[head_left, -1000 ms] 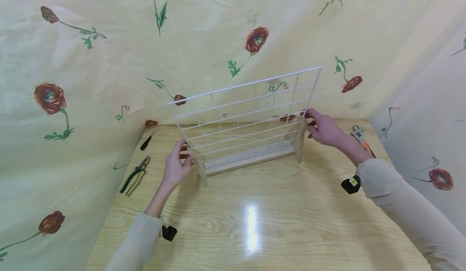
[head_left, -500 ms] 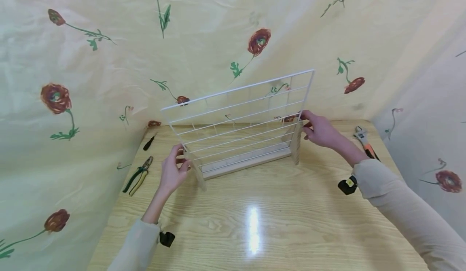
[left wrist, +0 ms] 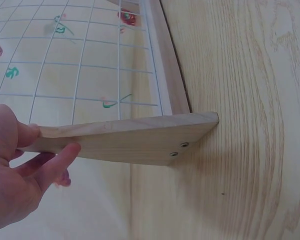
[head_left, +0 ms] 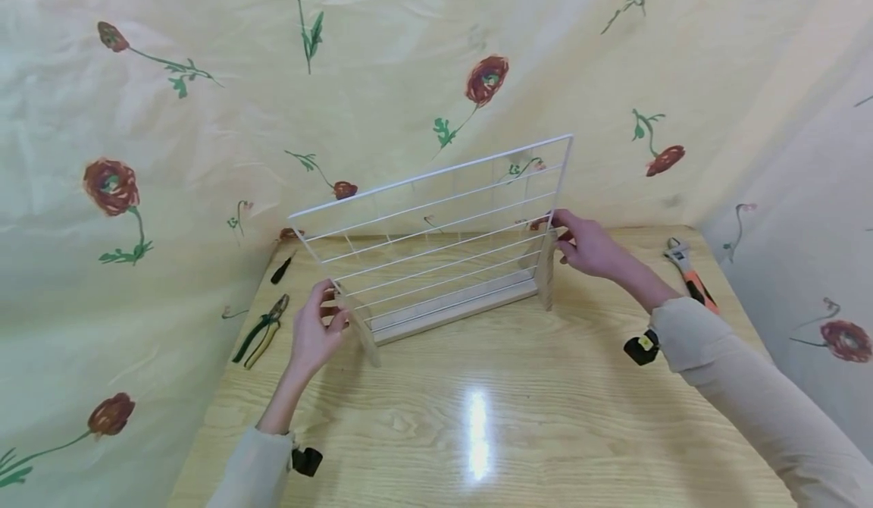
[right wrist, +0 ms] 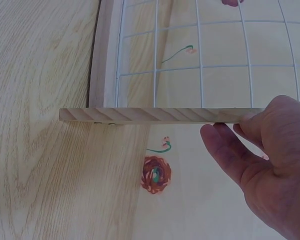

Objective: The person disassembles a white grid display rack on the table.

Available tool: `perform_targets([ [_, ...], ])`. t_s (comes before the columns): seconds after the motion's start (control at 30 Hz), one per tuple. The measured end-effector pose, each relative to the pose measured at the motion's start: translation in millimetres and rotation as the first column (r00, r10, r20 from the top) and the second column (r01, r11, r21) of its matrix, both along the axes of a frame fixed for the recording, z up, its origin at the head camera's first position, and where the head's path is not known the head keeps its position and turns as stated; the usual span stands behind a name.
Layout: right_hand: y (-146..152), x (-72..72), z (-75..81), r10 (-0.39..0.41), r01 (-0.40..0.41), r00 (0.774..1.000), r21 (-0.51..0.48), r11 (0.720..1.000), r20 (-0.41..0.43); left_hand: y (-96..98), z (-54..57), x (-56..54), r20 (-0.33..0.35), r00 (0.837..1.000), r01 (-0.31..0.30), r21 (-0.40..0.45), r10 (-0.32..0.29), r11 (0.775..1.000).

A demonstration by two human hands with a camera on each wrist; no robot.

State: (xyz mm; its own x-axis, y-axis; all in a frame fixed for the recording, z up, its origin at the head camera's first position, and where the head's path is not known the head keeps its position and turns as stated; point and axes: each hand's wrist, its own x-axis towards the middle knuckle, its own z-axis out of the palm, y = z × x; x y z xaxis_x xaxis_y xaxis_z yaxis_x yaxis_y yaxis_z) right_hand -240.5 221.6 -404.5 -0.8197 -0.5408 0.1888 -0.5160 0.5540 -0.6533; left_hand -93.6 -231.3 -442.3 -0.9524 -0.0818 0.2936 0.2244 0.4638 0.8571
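Note:
A rack with a white wire grid (head_left: pixel 431 176), two wooden side panels and a wooden crossbar (head_left: pixel 455 315) stands on the table, its grid leaning. My left hand (head_left: pixel 316 335) grips the upper end of the left side panel (left wrist: pixel 115 142); in the left wrist view, thumb and fingers lie on either side of that board. Across the rack, my right hand (head_left: pixel 589 249) holds the upper end of the right side panel (right wrist: pixel 165 115), partly hiding it. Screw heads (left wrist: pixel 184 145) show low on the left panel's outer face.
To the left on the wood-grain table (head_left: pixel 546 417) lie pliers (head_left: pixel 278 308) and a small dark screwdriver (head_left: pixel 280 271). An adjustable wrench (head_left: pixel 694 280) with an orange and black handle lies at the right. Flower-patterned covering (head_left: pixel 382 98) hangs behind the table.
The rack has shifted left and slightly toward me over the table, with both hands still holding its side panels. The pliers, screwdriver and wrench stay in place.

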Motion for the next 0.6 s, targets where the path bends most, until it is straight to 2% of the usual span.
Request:
perform_targets([
  [0.27,-10.7,-2.4,-0.7,0.022,-0.021,1.0,-0.022,1.0,0.009,-8.9,-1.3,6.1,0.017,1.0,-0.003,0.005,0.003,1.0],
  [0.6,-20.9,-4.9,-2.0,0.013,-0.013,0.999,-0.008,1.0,0.032,-13.2,2.1,12.9,0.023,0.999,-0.036,-0.019,0.036,0.999],
])
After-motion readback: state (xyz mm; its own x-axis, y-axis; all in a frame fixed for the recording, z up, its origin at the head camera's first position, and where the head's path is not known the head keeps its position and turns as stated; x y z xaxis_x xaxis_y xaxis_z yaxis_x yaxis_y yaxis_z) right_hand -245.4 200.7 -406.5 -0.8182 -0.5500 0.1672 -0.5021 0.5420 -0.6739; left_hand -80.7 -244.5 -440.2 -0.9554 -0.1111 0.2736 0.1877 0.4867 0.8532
